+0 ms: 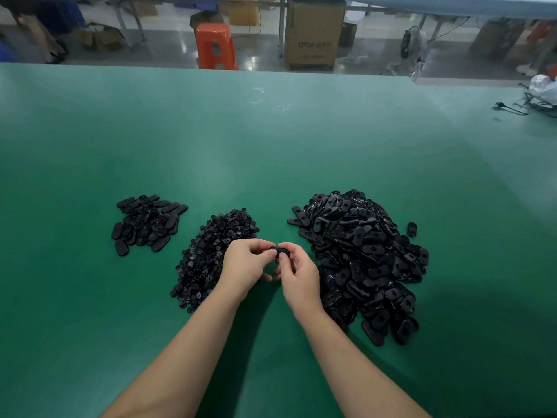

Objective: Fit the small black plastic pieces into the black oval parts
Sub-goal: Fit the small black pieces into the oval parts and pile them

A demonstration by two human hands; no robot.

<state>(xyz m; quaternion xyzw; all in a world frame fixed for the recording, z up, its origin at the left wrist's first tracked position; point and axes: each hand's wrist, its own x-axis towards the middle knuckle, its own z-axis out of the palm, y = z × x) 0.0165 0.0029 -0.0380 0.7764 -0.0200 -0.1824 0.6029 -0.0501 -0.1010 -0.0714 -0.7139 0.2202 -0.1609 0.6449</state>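
Observation:
My left hand [245,263] and my right hand [297,273] meet fingertip to fingertip just above the green table, both pinching one black oval part [281,252]. Whether a small piece sits in it is hidden by my fingers. A heap of small black plastic pieces [208,251] lies under and to the left of my left hand. A large pile of black oval parts [361,254] spreads out to the right of my right hand. A smaller group of oval parts [146,223] lies at the left.
One stray oval part [411,229] lies just right of the big pile. Black cables [521,107] and a white bag [544,87] sit at the table's far right. Beyond the far edge stand an orange stool [214,45] and a cardboard box [315,34].

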